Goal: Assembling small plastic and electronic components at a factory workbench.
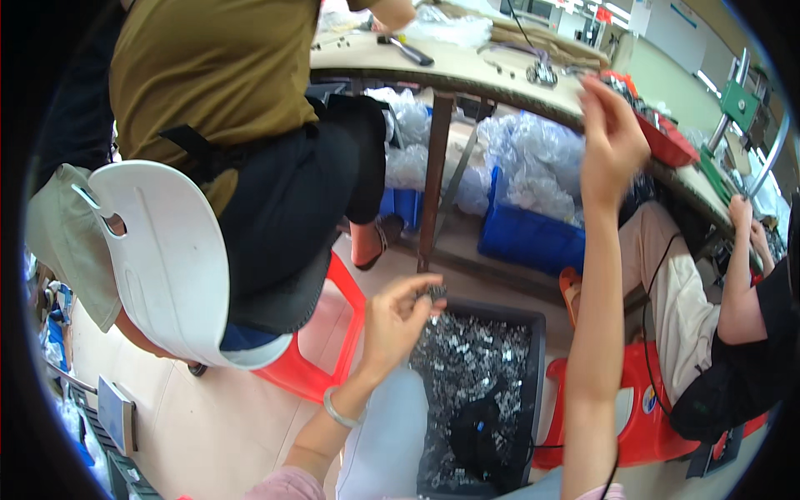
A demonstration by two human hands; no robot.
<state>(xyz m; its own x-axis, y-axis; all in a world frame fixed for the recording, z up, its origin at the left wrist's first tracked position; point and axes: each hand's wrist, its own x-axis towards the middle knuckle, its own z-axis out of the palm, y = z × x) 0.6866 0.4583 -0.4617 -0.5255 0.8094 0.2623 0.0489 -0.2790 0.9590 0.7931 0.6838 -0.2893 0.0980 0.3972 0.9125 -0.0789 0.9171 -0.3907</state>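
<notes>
My left hand [397,321], with a light bangle at the wrist, pinches a small dark metal part [433,292] between thumb and fingers. It is above the near left corner of a dark grey bin [537,367] filled with many small silvery metal pieces [475,350]. My right hand [615,150] is raised in front of the table's edge, left of a red tray [671,137]. Its fingers are bent together at the tips and slightly blurred; anything between them is too small to make out. A small metal assembly [542,75] lies on the table beyond.
A person on a white-backed chair [167,250] sits close at left. Another sits at right beside a red stool [633,408], near a green hand press [737,104]. Under the table [358,57] are a blue crate [529,237] and clear plastic bags [533,158]. A screwdriver [407,50] lies on top.
</notes>
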